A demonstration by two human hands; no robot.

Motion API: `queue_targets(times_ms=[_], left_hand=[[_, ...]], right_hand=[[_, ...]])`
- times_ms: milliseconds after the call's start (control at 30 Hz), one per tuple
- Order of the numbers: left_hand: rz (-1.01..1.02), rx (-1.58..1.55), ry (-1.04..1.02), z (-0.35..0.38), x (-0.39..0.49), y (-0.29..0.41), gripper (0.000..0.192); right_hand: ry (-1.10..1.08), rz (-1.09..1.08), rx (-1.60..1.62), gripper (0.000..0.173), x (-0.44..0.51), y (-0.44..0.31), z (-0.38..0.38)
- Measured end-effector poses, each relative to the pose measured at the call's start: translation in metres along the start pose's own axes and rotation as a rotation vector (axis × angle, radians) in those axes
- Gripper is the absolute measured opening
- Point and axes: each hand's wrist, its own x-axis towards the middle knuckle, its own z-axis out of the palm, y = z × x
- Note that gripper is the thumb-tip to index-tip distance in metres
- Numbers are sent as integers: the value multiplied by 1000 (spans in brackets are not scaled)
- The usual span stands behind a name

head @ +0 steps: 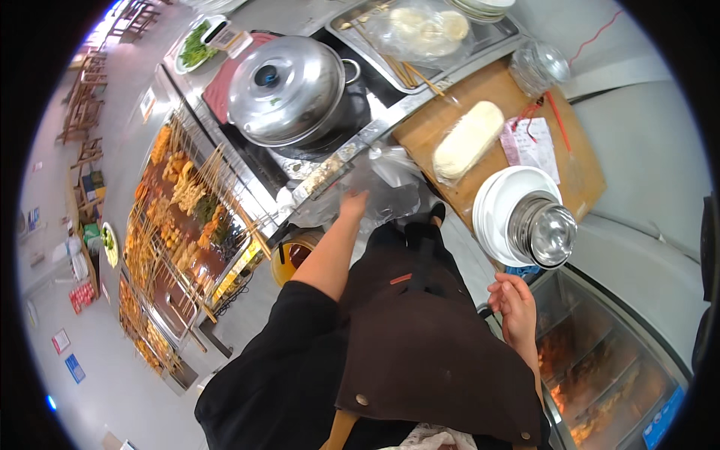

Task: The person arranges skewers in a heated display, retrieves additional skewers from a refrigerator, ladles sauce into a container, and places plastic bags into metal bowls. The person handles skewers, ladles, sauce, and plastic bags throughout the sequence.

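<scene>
My left hand [353, 203] reaches to clear plastic bags [388, 188] that hang below the edge of the metal counter. Its fingers are partly hidden, so whether they grip the plastic is unclear. My right hand [513, 304] hangs in the air with its fingers loosely curled and nothing in it. Just beyond it, stacked metal bowls [544, 230] rest on white plates [488, 214] at the corner of a wooden board [582, 185]. A pale dough log [469, 140] in plastic wrap lies on the same board, beside a paper slip [534, 147] bearing writing.
A lidded steel pot [287, 90] stands on the counter's cooktop. Skewers in sauce fill trays [185, 208] at the left. A metal tray [349, 25] holds bagged dough rounds [430, 25] and chopsticks. At lower right is a glass-topped case [607, 349]; a yellow bucket [284, 261] stands below the counter.
</scene>
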Motion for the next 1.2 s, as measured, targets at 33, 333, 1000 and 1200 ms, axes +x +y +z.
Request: queue_targets(times_ms=[33,333,1000,1200], left_hand=[[-12,-57,66,7,3,9,58],[-234,-415,-174,2,-27,58,27],[207,253,472,-46,-112,37,33],[333,297,730,-44,-149,74,22]], right_hand=[[-18,3,-7,24,0,2,0],[-126,-20,-91,25,15,1,-28],[-378,7,-337,25,53,-10,-29],[-453,21,-365,25,84,2,4]])
